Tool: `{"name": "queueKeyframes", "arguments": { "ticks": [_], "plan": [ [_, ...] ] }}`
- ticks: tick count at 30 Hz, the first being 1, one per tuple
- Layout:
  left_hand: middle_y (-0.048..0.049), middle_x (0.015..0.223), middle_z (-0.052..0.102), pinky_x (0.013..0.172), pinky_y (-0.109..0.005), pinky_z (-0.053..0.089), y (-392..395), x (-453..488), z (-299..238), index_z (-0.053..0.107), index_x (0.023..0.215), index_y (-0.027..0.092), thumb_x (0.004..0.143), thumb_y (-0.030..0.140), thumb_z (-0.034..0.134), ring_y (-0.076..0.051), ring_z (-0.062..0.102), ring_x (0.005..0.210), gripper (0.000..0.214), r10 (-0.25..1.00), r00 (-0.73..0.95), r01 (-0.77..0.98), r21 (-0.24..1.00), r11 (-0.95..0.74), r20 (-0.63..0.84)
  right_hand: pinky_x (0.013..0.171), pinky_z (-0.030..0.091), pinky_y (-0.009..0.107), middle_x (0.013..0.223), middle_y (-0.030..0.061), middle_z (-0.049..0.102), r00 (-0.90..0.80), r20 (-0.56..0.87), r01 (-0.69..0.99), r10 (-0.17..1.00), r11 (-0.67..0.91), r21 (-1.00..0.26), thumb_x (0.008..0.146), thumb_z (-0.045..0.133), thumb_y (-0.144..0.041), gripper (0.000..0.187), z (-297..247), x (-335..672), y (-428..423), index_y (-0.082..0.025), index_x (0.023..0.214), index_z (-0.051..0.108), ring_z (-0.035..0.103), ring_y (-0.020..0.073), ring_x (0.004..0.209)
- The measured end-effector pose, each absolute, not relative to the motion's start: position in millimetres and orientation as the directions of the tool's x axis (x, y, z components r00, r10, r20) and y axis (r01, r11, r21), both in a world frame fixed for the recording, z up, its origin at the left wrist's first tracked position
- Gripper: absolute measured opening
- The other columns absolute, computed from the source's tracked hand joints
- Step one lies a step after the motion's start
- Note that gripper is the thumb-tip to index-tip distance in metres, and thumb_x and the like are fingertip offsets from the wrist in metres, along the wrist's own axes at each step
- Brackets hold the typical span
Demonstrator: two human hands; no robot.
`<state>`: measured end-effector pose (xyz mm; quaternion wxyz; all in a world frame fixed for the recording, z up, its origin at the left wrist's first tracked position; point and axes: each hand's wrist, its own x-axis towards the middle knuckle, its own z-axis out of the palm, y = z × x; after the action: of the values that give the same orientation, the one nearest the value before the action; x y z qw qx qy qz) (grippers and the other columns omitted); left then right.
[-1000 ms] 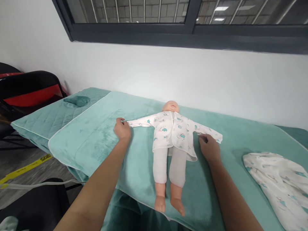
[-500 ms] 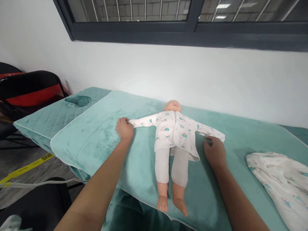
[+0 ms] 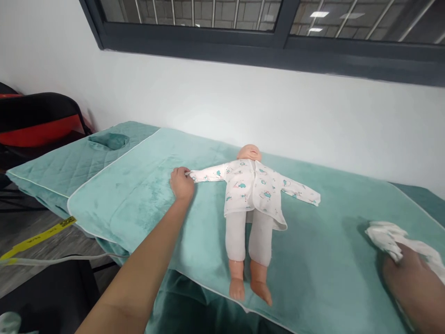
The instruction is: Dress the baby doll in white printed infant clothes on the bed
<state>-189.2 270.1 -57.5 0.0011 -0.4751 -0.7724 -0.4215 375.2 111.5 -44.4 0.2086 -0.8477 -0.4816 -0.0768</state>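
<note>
A baby doll (image 3: 250,152) lies on its back, arms spread, wearing a white printed jacket (image 3: 239,185) and white leggings (image 3: 235,236); its feet are bare. At the cuff of the sleeve on the left, my left hand (image 3: 181,184) is closed round the sleeve end. The other sleeve (image 3: 301,190) lies stretched out with no hand on it. On the right, my right hand (image 3: 413,278), smeared by motion, grips a bunched white cloth (image 3: 384,232). Part of that cloth is hidden by the hand and the frame edge.
A green padded cover (image 3: 139,195) lies over the table, beside a quilted section with a hole (image 3: 109,140). Behind stand a white wall (image 3: 222,102) and a barred window. Black and red chairs (image 3: 41,123) are at left, with a white cable (image 3: 69,259) nearby.
My right hand has left the right-side sleeve, moved right and taken hold of the white cloth, which is now bunched up. My left hand stays at its cuff.
</note>
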Motion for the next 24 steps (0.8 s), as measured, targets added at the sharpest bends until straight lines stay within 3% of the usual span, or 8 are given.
{"name": "queueKeyframes", "arguments": {
  "ticks": [4,8,11,13,15,17,20,24],
  "plan": [
    [-0.0092,0.101,0.061,0.09,-0.037,0.042,261,-185,-50,0.061,0.089,0.021,0.077,0.003,0.046,-0.026,0.053,0.104,0.027,0.733,-0.511,0.751,0.649,0.126,0.449,0.078,0.042,0.052,0.122,0.0221,0.064,0.634,0.229,0.747,0.739,-0.509,-0.427,0.077,0.044,-0.048,0.053,-27,366,115,-0.034,0.126,0.059,0.058,0.0407,0.116],
    [-0.0098,0.103,0.062,0.095,-0.038,0.04,245,-172,-45,0.062,0.09,0.02,0.078,0.002,0.044,-0.026,0.053,0.106,0.028,0.772,-0.352,0.801,0.598,-0.044,0.529,0.09,0.044,0.049,0.12,0.0185,0.067,0.585,0.198,0.717,0.786,-0.388,-0.579,0.073,0.051,-0.048,0.043,-19,343,128,-0.028,0.108,0.064,0.059,0.0373,0.115],
    [-0.0094,0.108,0.063,0.096,-0.037,0.041,231,-156,-47,0.063,0.097,0.02,0.081,0.005,0.043,-0.024,0.055,0.109,0.029,0.849,-0.192,0.746,0.635,-0.2,0.493,0.102,0.038,0.052,0.129,0.0179,0.062,0.313,0.259,0.864,0.914,-0.16,-0.478,0.072,0.054,-0.047,0.044,-25,314,138,-0.024,0.107,0.064,0.054,0.0377,0.124],
    [-0.0088,0.11,0.064,0.096,-0.037,0.043,224,-141,-48,0.063,0.105,0.021,0.086,0.012,0.045,-0.023,0.058,0.106,0.027,0.906,-0.135,0.639,0.734,-0.23,0.401,0.109,0.027,0.059,0.139,0.0167,0.055,0.14,0.364,0.937,0.921,-0.003,-0.351,0.074,0.055,-0.049,0.044,-30,286,145,-0.023,0.109,0.064,0.045,0.0406,0.132],
    [-0.0078,0.108,0.067,0.094,-0.037,0.045,218,-126,-48,0.062,0.112,0.021,0.09,0.023,0.049,-0.022,0.062,0.099,0.027,0.943,-0.114,0.523,0.826,-0.209,0.311,0.112,0.018,0.064,0.139,0.015,0.055,0.047,0.429,0.929,0.902,0.118,-0.351,0.078,0.056,-0.052,0.045,-32,252,154,-0.023,0.11,0.064,0.044,0.0403,0.132],
    [-0.0075,0.108,0.069,0.093,-0.036,0.047,215,-110,-47,0.061,0.118,0.021,0.09,0.033,0.052,-0.022,0.064,0.097,0.032,0.969,-0.096,0.376,0.91,-0.174,0.225,0.11,0.032,0.056,0.134,0.014,0.059,0.032,0.367,0.818,0.93,0.187,-0.544,0.08,0.056,-0.054,0.047,-31,216,166,-0.022,0.115,0.062,0.051,0.035,0.128],
    [-0.0099,0.119,0.067,0.097,-0.039,0.046,212,-93,-43,0.06,0.124,0.019,0.086,0.041,0.061,-0.025,0.063,0.106,0.044,0.995,-0.041,0.109,0.99,-0.087,0.092,0.099,0.046,0.05,0.122,0.0127,0.065,0.143,0.1,0.546,0.985,0.006,-0.838,0.084,0.053,-0.057,0.05,-29,168,185,-0.02,0.116,0.06,0.061,0.0315,0.113],
    [-0.0121,0.135,0.06,0.104,-0.043,0.044,213,-81,-41,0.053,0.135,0.02,0.072,0.04,0.077,-0.03,0.056,0.122,0.071,0.999,0.045,-0.127,0.992,0.002,0.004,0.1,0.046,0.048,0.126,0.0092,0.065,0.141,0.046,0.263,0.989,0.007,-0.965,0.083,0.059,-0.056,0.051,-30,124,201,-0.022,0.121,0.059,0.059,0.0297,0.116]
  ]
}}
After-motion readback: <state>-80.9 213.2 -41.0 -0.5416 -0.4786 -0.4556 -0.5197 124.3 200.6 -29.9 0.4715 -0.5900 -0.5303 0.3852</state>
